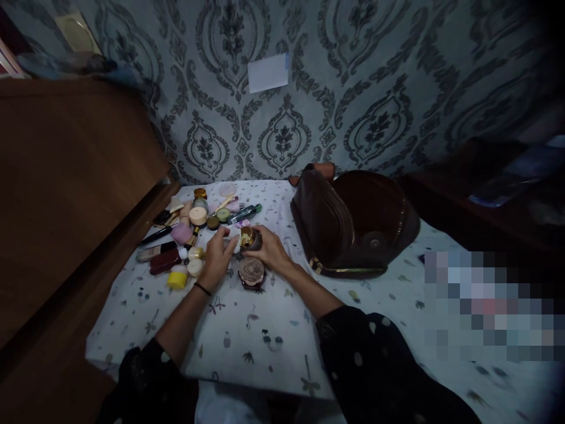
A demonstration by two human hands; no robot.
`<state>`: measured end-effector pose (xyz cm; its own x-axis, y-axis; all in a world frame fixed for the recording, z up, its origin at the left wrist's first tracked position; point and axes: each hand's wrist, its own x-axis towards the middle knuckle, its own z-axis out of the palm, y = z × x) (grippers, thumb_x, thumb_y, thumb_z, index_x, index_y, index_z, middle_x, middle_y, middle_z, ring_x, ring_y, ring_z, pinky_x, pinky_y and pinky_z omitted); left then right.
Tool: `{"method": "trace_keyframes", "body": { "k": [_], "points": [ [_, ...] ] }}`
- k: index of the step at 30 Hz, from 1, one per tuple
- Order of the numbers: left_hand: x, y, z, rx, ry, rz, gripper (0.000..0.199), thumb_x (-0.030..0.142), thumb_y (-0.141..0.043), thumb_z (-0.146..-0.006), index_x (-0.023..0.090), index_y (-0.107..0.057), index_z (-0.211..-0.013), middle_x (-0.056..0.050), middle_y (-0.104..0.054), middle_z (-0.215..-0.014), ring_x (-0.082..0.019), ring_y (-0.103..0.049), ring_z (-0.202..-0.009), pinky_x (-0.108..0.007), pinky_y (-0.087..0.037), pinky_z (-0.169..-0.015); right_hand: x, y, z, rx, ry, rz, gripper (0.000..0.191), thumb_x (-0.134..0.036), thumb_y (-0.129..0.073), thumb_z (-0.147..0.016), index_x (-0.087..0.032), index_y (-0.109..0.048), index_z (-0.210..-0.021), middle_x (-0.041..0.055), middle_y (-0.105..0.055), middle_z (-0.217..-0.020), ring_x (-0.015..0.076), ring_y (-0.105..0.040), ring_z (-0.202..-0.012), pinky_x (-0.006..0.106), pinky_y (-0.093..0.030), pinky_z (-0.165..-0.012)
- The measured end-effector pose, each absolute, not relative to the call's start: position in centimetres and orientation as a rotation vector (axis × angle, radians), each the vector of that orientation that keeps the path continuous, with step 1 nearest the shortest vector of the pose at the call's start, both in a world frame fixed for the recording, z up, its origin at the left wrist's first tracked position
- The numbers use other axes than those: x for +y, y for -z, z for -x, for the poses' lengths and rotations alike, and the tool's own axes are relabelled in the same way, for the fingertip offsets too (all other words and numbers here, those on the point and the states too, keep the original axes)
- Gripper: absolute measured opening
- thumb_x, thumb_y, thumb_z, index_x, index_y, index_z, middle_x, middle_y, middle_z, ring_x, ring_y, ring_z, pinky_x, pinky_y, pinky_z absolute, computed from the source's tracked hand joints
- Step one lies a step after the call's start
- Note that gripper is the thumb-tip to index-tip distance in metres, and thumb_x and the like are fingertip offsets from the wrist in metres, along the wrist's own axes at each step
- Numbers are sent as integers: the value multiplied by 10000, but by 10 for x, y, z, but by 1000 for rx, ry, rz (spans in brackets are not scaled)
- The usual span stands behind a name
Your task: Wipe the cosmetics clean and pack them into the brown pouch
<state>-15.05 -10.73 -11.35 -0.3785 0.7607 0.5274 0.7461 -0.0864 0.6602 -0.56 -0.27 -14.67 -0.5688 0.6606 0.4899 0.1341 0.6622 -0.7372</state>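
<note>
1. Right hand (pixel 269 252), left of the bag (pixel 324 227), curls around a brown jar (pixel 253 239).
2. Left hand (pixel 216 258) bends toward it, grip unclear.
3. Handling looks midway; compact (pixel 252 272) and cosmetics (pixel 198 217) lie outside, left of the bag.

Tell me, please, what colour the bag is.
The bag is dark brown, clearest in the head view.

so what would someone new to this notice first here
Probably the big dark brown bag, slumped on the patterned white cloth right of the hands. Next, the crowd of cosmetics left of and beyond the hands, with a bright yellow-lidded jar at its near edge. Between them, the right hand holds a small brown-and-gold jar, the left hand close beside it.
</note>
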Motion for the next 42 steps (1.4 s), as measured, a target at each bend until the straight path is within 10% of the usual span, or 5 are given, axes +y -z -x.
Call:
{"method": "trace_keyframes", "body": {
  "k": [42],
  "points": [
    [-91,131,150,1771,-1565,-1548,186,292,-489,-879,181,-617,-956,-44,-679,-944,-197,-601,-899,-318,-482,-839,-11,133,6,-1414,-1810,366,678,-463,-759,-678,-278,-479,-1268,64,-617,-1306,262,-612,-1144,404,-510,-955]
  ]
}}
